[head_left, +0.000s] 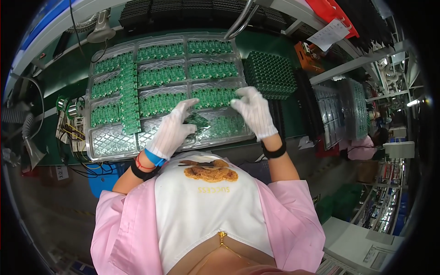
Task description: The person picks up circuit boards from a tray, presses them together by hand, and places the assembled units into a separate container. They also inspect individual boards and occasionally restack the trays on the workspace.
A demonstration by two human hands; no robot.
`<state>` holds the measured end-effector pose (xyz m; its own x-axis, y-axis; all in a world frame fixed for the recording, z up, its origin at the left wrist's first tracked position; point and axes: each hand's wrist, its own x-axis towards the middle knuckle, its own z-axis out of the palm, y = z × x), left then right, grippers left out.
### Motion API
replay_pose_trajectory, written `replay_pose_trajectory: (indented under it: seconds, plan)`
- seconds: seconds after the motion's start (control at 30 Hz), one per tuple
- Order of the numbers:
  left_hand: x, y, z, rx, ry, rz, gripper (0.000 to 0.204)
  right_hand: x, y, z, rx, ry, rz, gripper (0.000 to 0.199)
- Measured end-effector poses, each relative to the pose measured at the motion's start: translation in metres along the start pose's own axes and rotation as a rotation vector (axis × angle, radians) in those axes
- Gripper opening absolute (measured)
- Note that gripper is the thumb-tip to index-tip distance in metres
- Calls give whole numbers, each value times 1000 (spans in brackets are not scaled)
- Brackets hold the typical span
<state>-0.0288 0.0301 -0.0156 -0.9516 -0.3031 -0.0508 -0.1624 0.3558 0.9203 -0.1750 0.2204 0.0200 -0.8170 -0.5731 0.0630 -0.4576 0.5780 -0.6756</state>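
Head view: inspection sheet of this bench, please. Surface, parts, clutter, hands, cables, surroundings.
Surface: green benchtop.
Job's things: clear compartment tray holding green circuit boards; one strip of boards lies crosswise over its left side.
Clutter: green stack right of the tray; black racks behind.
Hands: both white-gloved. Left hand over the tray's front, thumb and forefinger apart; right hand at its right side, grip unclear.
Cables: tangled wires left of the tray.
Surroundings: red bin upper right.
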Motion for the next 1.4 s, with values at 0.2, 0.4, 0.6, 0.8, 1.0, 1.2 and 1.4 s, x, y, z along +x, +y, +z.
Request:
replay_pose_trajectory:
  seconds: [0.2, 0.4, 0.6, 0.8, 1.0, 1.2, 1.4]
  plan:
    - [-1, 8, 14, 145, -93, 191, 57, -43, -12, 45, 126, -78, -532, 22]
    - [-14, -7, 3, 253, -284, 120, 38, -55, -11, 51, 157, -104, -403, 21]
    - [-18, 18, -25, -51, -523, -16, 30, -45, -11, 55, 192, -155, -810, 21]
    - [-20, 3, -49, -432, -661, 167, 19, -56, 1, 75, 683, -385, 56, 17]
    - [-9, -26, -58, -181, -238, 50, 22, -40, 14, 98, 127, -151, 74, 17]
    - [-7, -40, -53, 2, -226, 211, 37, -44, -19, 104, -222, -97, 174, 24]
    - [-12, -10, -45, 9, -138, 10, 41, -53, -27, 90, -19, 113, 7, 32]
